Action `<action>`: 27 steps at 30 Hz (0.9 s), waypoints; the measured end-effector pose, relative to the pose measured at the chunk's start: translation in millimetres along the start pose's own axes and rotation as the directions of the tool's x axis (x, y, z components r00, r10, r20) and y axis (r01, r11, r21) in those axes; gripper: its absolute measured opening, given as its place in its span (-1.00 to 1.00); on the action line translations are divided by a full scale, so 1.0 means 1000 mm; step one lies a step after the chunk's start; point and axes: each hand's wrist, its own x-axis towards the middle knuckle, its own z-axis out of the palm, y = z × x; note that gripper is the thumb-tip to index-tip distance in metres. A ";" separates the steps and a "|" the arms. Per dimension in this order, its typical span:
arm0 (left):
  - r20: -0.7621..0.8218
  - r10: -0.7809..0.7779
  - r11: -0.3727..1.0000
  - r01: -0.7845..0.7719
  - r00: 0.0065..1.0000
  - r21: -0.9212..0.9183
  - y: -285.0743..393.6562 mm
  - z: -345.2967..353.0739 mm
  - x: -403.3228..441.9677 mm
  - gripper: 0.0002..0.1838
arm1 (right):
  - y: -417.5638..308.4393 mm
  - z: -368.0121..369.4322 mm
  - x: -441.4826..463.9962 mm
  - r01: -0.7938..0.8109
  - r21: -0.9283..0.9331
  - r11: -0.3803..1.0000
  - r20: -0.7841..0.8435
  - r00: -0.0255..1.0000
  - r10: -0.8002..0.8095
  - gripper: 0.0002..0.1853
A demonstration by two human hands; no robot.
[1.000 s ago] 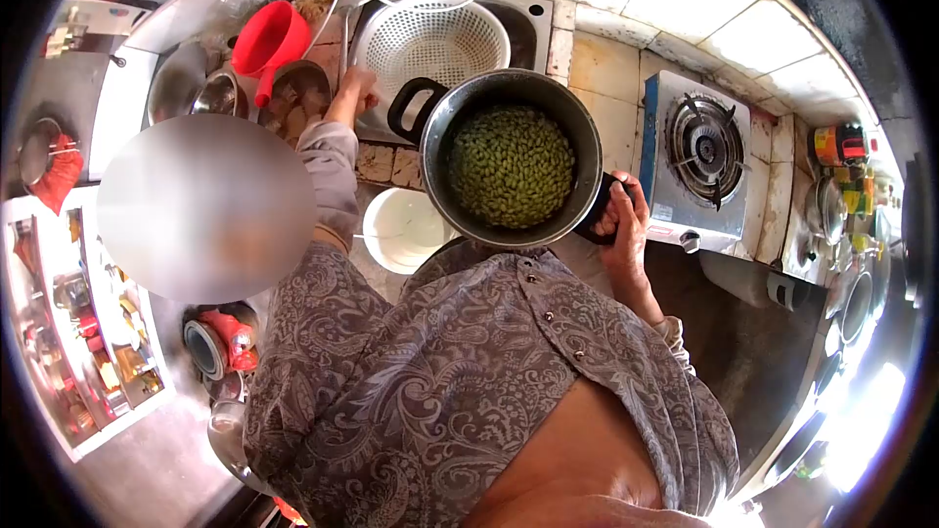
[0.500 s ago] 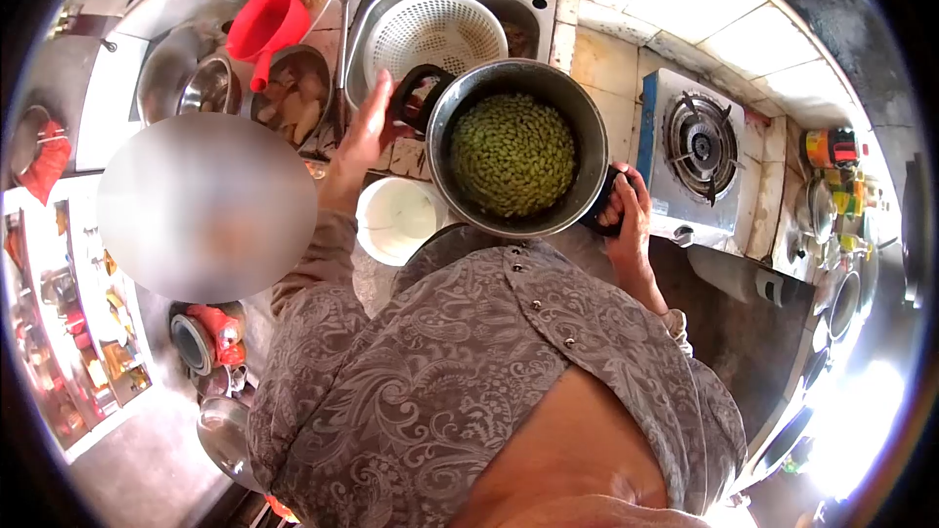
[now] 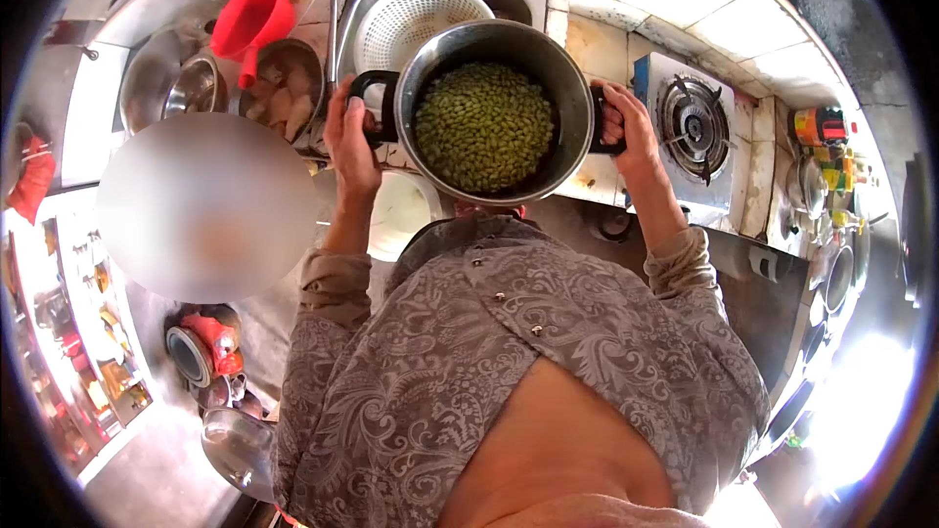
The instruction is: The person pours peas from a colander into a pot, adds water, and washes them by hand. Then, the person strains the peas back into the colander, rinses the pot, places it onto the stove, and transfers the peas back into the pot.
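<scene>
A deep metal pot [image 3: 570, 88] with two black handles is held up in front of me. Inside it lies a layer of small green beans [image 3: 481, 127]. My left hand [image 3: 354, 142] is closed round the left handle [image 3: 388, 108], and my right hand [image 3: 631, 125] grips the right one [image 3: 599, 127]. The pot hangs over the counter edge, overlapping the near side of a white perforated basket [image 3: 411, 24] in the sink. Below the pot, a white bucket [image 3: 401, 215] is partly covered by the pot and my left forearm.
A gas stove [image 3: 719, 176] with a single burner stands right of the pot. Left of the sink [image 3: 533, 15] are a red dipper [image 3: 252, 20], metal bowls [image 3: 196, 88] and a basin [image 3: 315, 88] with pale pieces. Bottles [image 3: 820, 127] stand far right. A blurred patch covers the left.
My left hand, open beside the left handle before, has closed on it. The pot has risen in view and shifted slightly left, with my right hand still on its handle.
</scene>
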 end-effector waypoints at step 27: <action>-0.211 -0.054 0.829 0.162 0.976 0.536 0.117 -0.035 0.078 -0.70 | 0.132 0.075 0.188 -0.868 0.136 0.477 0.197 0.496 0.846 -0.76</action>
